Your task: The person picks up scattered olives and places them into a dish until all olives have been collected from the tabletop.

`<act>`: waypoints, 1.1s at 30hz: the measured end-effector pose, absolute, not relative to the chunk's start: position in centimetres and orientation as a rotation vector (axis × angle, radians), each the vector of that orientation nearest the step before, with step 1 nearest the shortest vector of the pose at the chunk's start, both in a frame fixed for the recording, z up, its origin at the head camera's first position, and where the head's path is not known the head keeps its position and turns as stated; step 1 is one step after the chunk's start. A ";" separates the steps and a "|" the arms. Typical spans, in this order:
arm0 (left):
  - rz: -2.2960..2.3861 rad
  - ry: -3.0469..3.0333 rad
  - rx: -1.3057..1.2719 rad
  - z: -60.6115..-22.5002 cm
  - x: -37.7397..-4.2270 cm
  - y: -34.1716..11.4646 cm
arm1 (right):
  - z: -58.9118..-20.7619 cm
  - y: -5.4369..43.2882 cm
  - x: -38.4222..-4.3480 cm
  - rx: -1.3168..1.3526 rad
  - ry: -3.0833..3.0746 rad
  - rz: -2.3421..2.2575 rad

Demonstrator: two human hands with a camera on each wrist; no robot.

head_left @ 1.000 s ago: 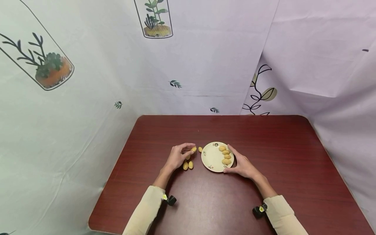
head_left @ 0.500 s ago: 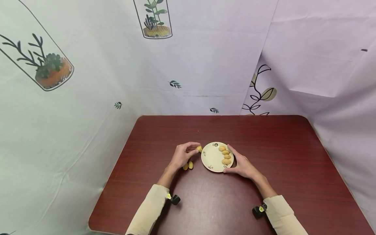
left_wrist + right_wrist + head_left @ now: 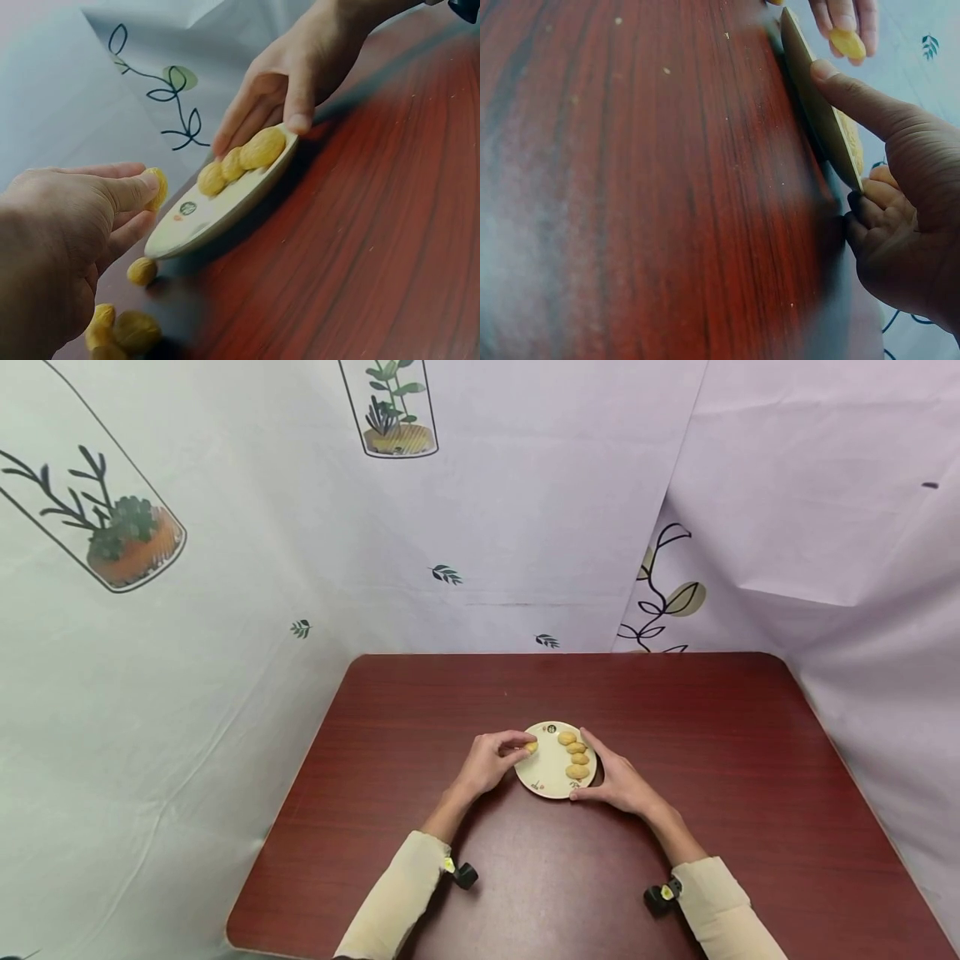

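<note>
Left hand (image 3: 486,764): pinched a yellow piece (image 3: 531,747) between thumb and fingers, over the plate's left side.
Plate (image 3: 544,770): bore four yellow pieces (image 3: 579,759) along its right.
Right hand (image 3: 618,783): gripped the rim, thumb and fingers spread wide.
Half-second change: left hand had moved right.

The pieces (image 3: 577,772) are yellow, the motif-dotted plate (image 3: 545,772) cream, the dark-streaked table (image 3: 697,718) red
</note>
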State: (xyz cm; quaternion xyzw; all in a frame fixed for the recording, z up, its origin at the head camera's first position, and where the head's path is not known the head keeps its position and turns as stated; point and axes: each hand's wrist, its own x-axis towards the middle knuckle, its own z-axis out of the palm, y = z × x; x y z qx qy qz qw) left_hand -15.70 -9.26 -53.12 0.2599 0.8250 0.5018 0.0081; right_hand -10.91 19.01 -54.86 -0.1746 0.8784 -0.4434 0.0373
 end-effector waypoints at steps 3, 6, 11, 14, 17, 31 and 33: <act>1.574 2.548 0.800 -53.2 -15.4 -8.5 | -54.8 19.0 -10.9 -0.538 2.696 -1.359; 1.577 2.496 0.774 -53.2 -15.3 -8.0 | -54.8 19.0 -10.9 -0.540 2.694 -1.361; 1.546 2.465 0.780 -53.1 -15.1 -7.3 | -54.8 19.0 -10.9 -0.538 2.695 -1.364; 1.536 2.476 0.812 -53.1 -15.1 -7.0 | -54.8 19.0 -10.9 -0.536 2.696 -1.363; 1.534 2.482 0.844 -53.2 -14.9 -6.8 | -54.8 19.0 -10.9 -0.531 2.693 -1.362; 1.448 2.514 0.904 -53.5 -14.0 -6.1 | -54.8 19.1 -10.9 -0.543 2.706 -1.359; 1.451 2.493 0.928 -53.6 -13.9 -6.0 | -54.9 19.1 -10.9 -0.544 2.705 -1.358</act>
